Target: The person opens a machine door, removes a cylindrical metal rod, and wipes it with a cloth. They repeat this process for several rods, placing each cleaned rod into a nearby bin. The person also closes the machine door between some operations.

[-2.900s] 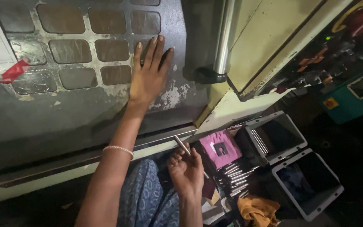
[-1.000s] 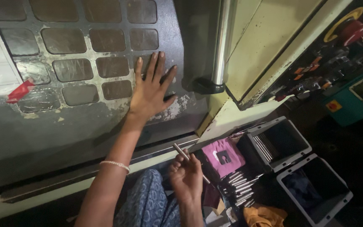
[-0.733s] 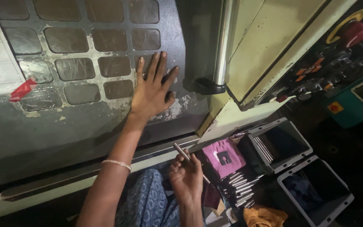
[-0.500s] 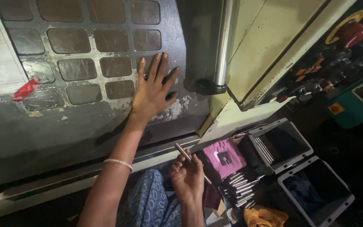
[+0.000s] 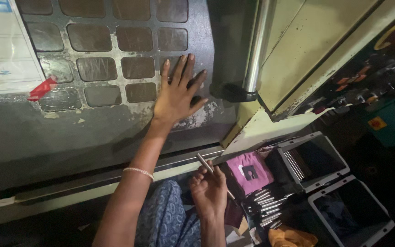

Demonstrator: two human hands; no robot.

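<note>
One metal rod (image 5: 213, 174) in rt hand (image 5: 210, 191) grip, lft hand (image 5: 178, 93) flat on machine door (image 5: 92, 132).

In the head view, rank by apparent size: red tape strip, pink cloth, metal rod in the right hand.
1. Pink cloth, largest.
2. Thin metal rod in the right hand, partly hidden.
3. Red tape strip; close to the rod, so order unsure.

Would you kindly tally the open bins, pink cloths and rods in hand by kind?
Grey open bins: 2
Pink cloth: 1
Metal rod in right hand: 1
Total: 4
</note>
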